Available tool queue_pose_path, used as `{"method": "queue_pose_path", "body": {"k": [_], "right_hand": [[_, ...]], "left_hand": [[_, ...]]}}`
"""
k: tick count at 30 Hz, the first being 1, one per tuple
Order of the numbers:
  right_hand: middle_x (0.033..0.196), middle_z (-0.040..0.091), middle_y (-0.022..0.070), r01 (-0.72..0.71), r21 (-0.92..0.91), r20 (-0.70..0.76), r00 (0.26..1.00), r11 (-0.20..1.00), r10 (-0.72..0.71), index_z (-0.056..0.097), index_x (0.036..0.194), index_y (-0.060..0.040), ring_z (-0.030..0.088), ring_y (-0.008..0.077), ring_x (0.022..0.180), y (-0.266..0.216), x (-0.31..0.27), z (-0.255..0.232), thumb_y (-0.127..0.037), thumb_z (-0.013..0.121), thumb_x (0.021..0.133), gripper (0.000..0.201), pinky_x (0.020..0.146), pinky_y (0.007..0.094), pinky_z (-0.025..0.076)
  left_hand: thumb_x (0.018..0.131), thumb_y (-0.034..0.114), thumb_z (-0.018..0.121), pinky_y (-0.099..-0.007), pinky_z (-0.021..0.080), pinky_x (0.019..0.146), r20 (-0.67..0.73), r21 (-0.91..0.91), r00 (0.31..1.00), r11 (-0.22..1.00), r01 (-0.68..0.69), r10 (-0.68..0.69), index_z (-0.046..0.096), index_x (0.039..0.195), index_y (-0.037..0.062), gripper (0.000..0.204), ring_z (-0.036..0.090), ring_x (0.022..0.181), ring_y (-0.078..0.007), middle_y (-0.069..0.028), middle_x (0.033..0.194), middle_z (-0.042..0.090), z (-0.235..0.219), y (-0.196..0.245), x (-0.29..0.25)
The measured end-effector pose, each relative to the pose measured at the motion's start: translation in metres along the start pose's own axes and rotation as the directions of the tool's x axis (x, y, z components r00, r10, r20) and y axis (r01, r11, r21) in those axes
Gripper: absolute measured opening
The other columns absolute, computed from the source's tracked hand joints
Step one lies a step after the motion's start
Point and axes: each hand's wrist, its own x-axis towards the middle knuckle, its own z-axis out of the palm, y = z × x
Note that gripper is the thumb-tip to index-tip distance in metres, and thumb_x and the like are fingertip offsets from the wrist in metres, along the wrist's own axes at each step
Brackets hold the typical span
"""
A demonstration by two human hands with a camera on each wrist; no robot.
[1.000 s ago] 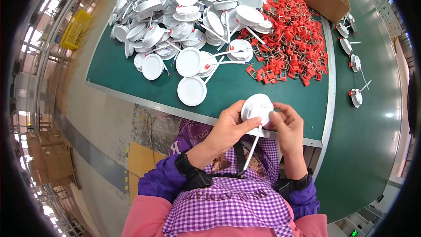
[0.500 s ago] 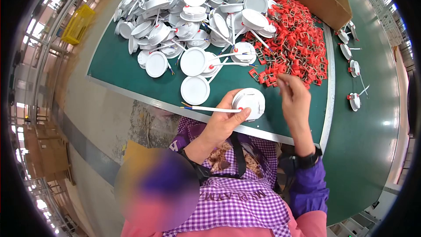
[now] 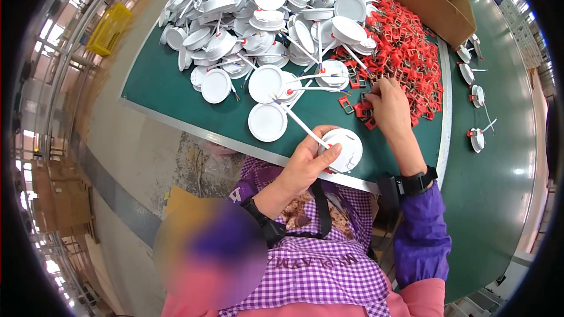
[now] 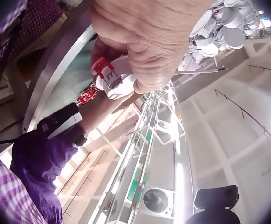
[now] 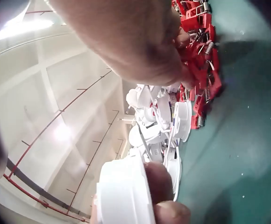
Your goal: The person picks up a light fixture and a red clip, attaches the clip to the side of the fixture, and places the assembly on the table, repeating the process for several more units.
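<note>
In the head view my left hand point(image 3: 305, 161) grips a round white downlight point(image 3: 343, 151), thumb on its back. Its white cable point(image 3: 302, 123) points up and left, over the nearest loose lights. The left wrist view shows a red spring clip point(image 4: 108, 74) on the side of this light. My right hand point(image 3: 390, 108) reaches into the near edge of a heap of red spring clips point(image 3: 411, 58), its fingers bent. In the right wrist view its fingertips touch red clips point(image 5: 203, 70); I cannot tell whether they pinch one.
Many white downlights point(image 3: 220, 41) with cables lie heaped on the green table point(image 3: 176, 97), left of the clips. A cardboard box point(image 3: 435, 0) stands behind the clips. On the green surface at right, several lights point(image 3: 477, 140) lie in a row. A yellow crate point(image 3: 110, 29) is at far left.
My right hand has left the downlight and moved up to the red clips. My left hand has kept the light and turned it, so its cable swung from pointing down to pointing up and left.
</note>
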Motion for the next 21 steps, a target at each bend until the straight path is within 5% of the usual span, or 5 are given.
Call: {"method": "queue_pose_path", "body": {"k": [6,8,12,16,21], "right_hand": [[0.075,0.061,0.0131,-0.128,0.297,-0.119,0.978,0.946,0.170,0.055,0.088,0.0016,0.060,0.0231,0.061,-0.004,-0.023,-0.024,-0.004,0.063,0.080,0.013,0.057,0.0311,0.048],[0.074,0.062,0.0080,-0.307,0.617,0.015,0.925,0.724,0.379,0.057,0.093,0.0024,0.060,0.0132,0.061,-0.006,-0.035,-0.030,-0.003,0.060,0.083,0.011,0.057,0.0260,0.049],[0.078,0.062,0.0061,-0.141,0.745,-0.050,0.963,0.651,0.266,0.059,0.090,0.0030,0.060,0.0100,0.065,-0.019,-0.063,-0.034,0.001,0.058,0.084,0.007,0.058,0.0236,0.051],[0.074,0.058,0.0079,0.005,0.453,-0.203,0.974,0.891,0.098,0.059,0.087,0.0014,0.057,0.0143,0.062,-0.035,-0.085,-0.038,0.001,0.062,0.080,0.008,0.055,0.0245,0.045],[0.073,0.057,0.0102,-0.042,0.457,-0.099,0.990,0.889,0.098,0.058,0.088,0.0001,0.056,0.0190,0.060,-0.040,-0.106,-0.034,0.002,0.061,0.080,0.008,0.054,0.0274,0.044]], "left_hand": [[0.092,0.025,0.054,-0.0209,0.048,0.070,0.002,-0.050,1.000,0.999,-0.017,0.018,0.041,0.121,0.0040,0.037,0.056,0.088,-0.0081,-0.0026,0.101,0.057,0.006,0.000,0.003],[0.091,0.022,0.055,-0.0209,0.048,0.070,-0.012,-0.059,0.999,0.997,-0.039,0.039,0.042,0.120,0.0042,0.036,0.056,0.088,-0.0083,-0.0025,0.100,0.057,0.010,-0.001,0.005],[0.085,0.009,0.062,-0.0237,0.050,0.076,0.033,-0.036,0.999,0.999,0.026,-0.025,0.043,0.117,0.0042,0.037,0.057,0.092,-0.0097,-0.0038,0.101,0.057,0.017,0.005,0.007],[0.081,0.003,0.066,-0.0247,0.050,0.079,0.028,-0.015,1.000,1.000,0.007,-0.007,0.044,0.115,0.0036,0.040,0.058,0.092,-0.0102,-0.0041,0.102,0.057,0.020,0.001,0.008],[0.081,0.005,0.066,-0.0245,0.050,0.076,-0.015,0.089,0.996,0.992,-0.088,0.090,0.044,0.113,0.0030,0.039,0.059,0.089,-0.0105,-0.0052,0.099,0.059,0.020,-0.001,0.010]]}}
